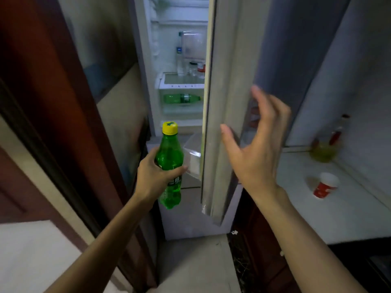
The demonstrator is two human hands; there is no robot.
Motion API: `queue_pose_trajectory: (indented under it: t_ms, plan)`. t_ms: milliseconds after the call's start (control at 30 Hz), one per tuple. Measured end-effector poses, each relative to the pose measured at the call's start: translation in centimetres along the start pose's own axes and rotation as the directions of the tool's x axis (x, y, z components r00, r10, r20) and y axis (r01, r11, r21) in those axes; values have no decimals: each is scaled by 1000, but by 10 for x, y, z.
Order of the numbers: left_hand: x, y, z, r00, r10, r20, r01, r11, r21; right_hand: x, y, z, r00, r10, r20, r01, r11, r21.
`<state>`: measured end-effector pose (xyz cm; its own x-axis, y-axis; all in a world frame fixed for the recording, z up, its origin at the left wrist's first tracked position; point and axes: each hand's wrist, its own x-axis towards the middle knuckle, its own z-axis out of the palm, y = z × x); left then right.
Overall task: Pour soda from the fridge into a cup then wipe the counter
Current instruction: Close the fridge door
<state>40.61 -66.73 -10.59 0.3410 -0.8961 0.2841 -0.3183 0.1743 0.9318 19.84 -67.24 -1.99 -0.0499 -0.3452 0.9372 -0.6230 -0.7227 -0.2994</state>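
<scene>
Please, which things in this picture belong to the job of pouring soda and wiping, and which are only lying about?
For the job:
green soda bottle in the left hand
right hand, open by the fridge door
red and white cup on the counter

Just lying about:
second green bottle lying inside the fridge
jars above it
bottles at the counter's back

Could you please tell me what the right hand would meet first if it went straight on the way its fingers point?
Most likely the tall grey fridge door, standing open: the open right hand points its fingers up and forward at its edge, with nothing visible between. Depth is unclear.
</scene>
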Motion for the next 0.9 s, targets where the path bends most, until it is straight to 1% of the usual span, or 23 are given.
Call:
queue_pose_trajectory:
  t_ms: [133,200,300,467,533,667,800,867,900]
  plan:
    - [-7,-8,-28,989,-56,-140,64,996,57,12,-6,54,992,-70,108,72,997,-9]
    - [-11,-11,-40,981,-75,-179,91,992,85,18,-8,81,984,-98,148,103,995,-21]
    - [-18,-15,-53,970,-100,-220,127,986,110,24,-14,119,978,-118,171,134,987,-87]
    - [-18,-24,-56,962,-136,-235,163,982,96,35,-18,173,965,-126,230,165,974,-157]
    - [-10,-29,-55,960,-156,-232,176,982,70,42,-21,194,956,-139,260,197,957,-214]
    - [16,-37,-52,961,-153,-228,167,985,43,59,-25,235,939,-133,318,244,908,-340]
    - [54,-47,-49,965,-153,-213,161,987,22,76,-15,276,916,-153,370,300,874,-383]
    - [69,-51,-45,963,-167,-211,167,986,-16,83,-5,288,892,-168,420,344,855,-387]
    - [78,-56,-43,963,-179,-202,173,984,-44,86,3,295,868,-171,466,373,845,-384]
